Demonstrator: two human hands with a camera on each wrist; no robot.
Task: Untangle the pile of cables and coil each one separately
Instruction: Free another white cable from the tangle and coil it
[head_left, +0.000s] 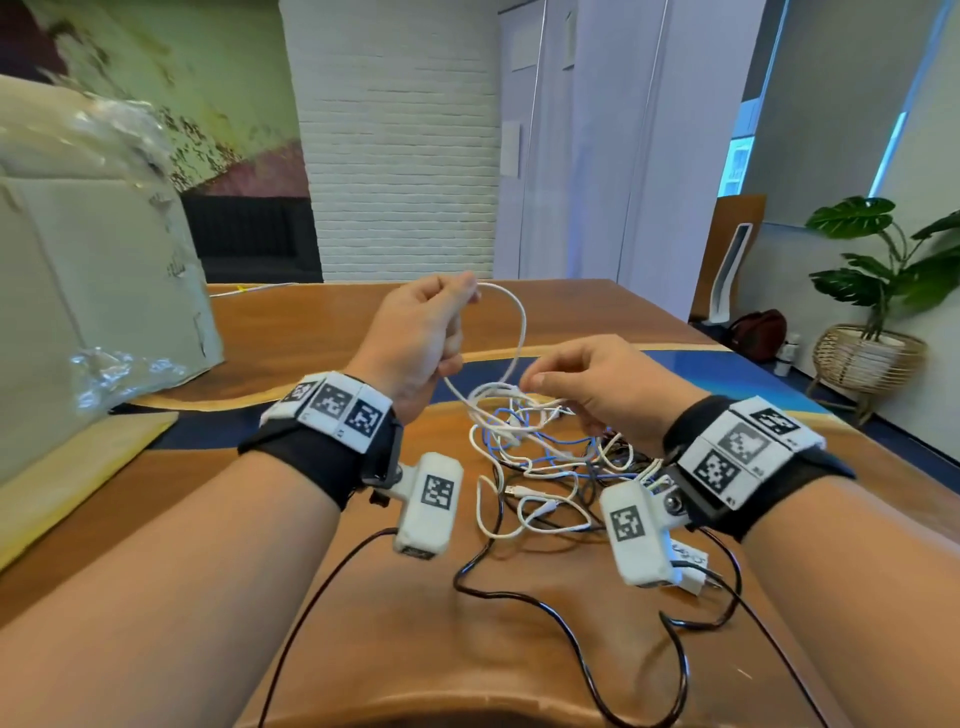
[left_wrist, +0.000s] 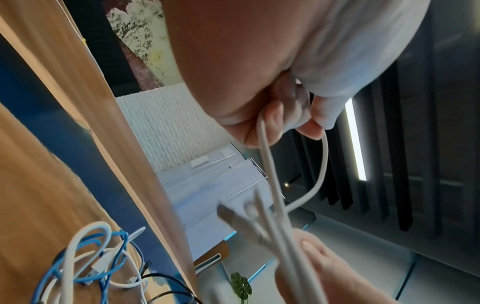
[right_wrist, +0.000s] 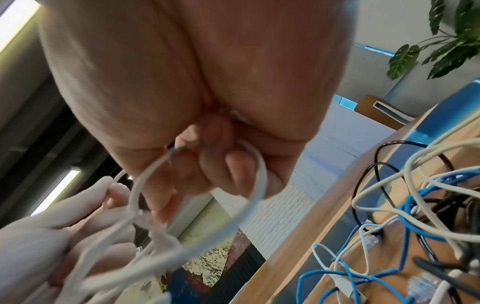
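A tangled pile of white, blue and black cables lies on the wooden table in front of me. My left hand is raised above the pile and grips a white cable that arcs down in a loop. In the left wrist view the white cable runs out from under my curled fingers. My right hand pinches the same white cable lower down, just over the pile. The right wrist view shows that loop of white cable round my fingers, with the blue cable below.
A large cardboard box wrapped in plastic stands at the table's left. A black cable trails across the near part of the table. A potted plant stands on the floor at the right. A blue band crosses the tabletop.
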